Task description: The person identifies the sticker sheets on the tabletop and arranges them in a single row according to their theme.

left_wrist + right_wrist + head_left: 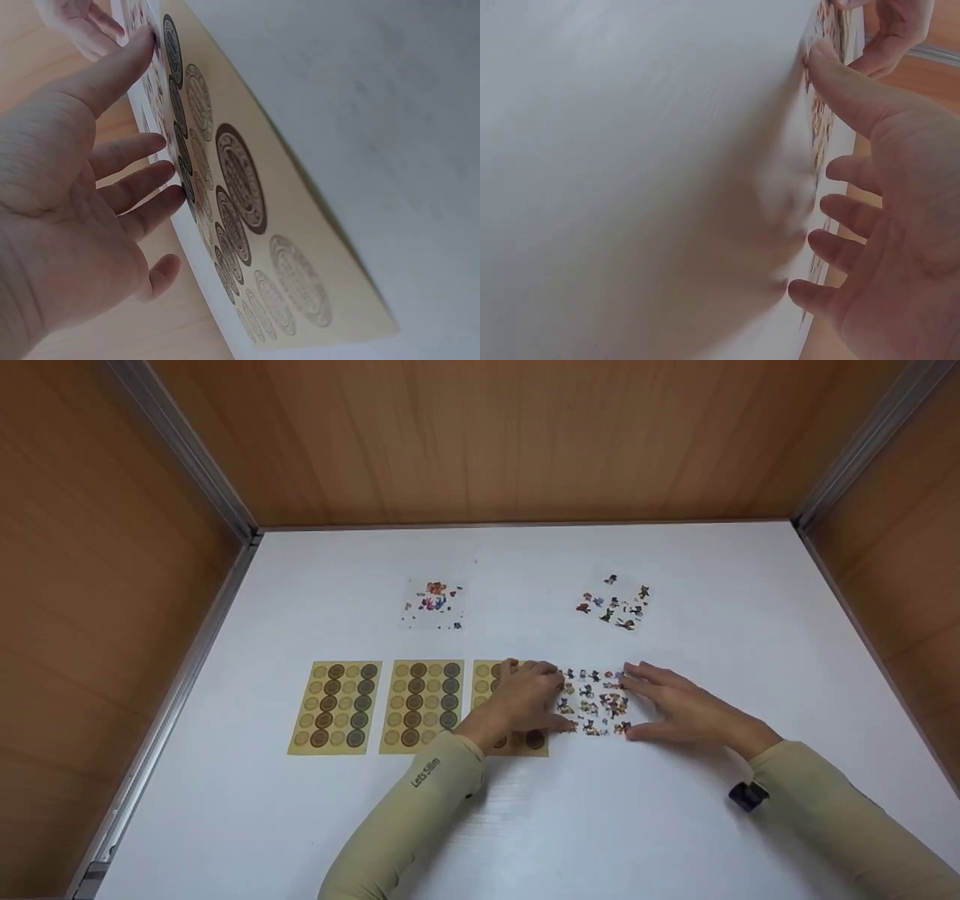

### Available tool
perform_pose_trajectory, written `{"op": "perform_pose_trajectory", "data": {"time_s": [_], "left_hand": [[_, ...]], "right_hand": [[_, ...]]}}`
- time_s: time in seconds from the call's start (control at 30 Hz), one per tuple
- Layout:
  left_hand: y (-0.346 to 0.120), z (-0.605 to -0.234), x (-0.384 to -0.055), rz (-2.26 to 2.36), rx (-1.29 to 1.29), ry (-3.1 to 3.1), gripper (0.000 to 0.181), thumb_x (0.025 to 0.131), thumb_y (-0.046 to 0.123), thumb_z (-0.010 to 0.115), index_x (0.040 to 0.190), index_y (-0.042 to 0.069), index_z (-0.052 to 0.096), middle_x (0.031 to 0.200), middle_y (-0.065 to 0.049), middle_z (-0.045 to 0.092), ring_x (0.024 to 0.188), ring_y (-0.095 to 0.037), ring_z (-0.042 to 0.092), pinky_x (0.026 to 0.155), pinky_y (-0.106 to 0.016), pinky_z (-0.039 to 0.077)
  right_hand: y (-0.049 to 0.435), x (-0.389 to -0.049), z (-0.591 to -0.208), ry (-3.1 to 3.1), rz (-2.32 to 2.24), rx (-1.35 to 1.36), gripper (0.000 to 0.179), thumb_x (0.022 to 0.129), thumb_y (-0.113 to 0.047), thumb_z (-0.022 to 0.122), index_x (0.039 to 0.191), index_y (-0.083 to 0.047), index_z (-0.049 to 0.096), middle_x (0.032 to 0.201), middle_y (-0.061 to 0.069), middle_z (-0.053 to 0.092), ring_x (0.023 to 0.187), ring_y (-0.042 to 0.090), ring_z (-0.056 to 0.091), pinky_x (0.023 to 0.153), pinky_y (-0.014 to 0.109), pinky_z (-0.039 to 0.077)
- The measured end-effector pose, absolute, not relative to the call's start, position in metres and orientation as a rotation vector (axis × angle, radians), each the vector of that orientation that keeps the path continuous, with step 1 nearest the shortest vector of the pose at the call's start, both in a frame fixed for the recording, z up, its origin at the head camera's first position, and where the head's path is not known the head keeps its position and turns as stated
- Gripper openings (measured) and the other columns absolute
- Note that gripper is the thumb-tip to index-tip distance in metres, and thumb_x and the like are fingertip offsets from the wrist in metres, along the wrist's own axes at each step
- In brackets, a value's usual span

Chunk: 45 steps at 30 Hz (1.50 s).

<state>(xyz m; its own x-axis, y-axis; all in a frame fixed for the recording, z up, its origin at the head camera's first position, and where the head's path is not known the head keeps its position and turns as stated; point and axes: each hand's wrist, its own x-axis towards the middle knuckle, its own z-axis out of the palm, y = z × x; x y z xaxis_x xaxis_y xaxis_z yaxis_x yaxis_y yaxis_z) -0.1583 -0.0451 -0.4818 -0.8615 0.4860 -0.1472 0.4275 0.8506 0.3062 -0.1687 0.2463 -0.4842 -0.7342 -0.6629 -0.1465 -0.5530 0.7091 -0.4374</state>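
A clear sheet of small cartoon stickers point(590, 701) lies flat on the white table between both hands. At its left edge, my left hand point(525, 699) touches down with fingertips and thumb, its palm arching over a tan sheet of round stickers point(536, 748). In the left wrist view, that tan sheet point(300, 217) runs beneath the spread fingers. My right hand point(686, 709) has its thumb and fingers spread at the clear sheet's right edge. From the right wrist view, the right thumb point(847, 86) touches the sheet's near corner while the fingers lie loosely bent.
Two more tan sheets of round stickers, one at far left point(335, 708) and one beside it point(421, 706), lie in the same row. Farther back are two clear sticker sheets, one left point(435, 604) and one tilted at right point(615, 604). Wooden panels point(480, 442) enclose the table.
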Motion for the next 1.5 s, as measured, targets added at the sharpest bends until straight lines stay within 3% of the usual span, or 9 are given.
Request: {"op": "perform_pose_trajectory", "data": {"time_s": [1.5], "left_hand": [[-0.044,-0.481,-0.159,0.364,0.750,2.819,0.067,0.080,0.063,0.078,0.133,0.022,0.067,0.146,0.001,0.056,0.136,-0.026,0.046,0.112,-0.057,0.030]], "right_hand": [[0.249,-0.168,-0.477,2.604,-0.473,-0.964,0.091,0.086,-0.051,0.078,0.156,-0.008,0.039,0.164,0.014,0.028,0.150,0.043,0.021,0.118,0.061,0.022]]}}
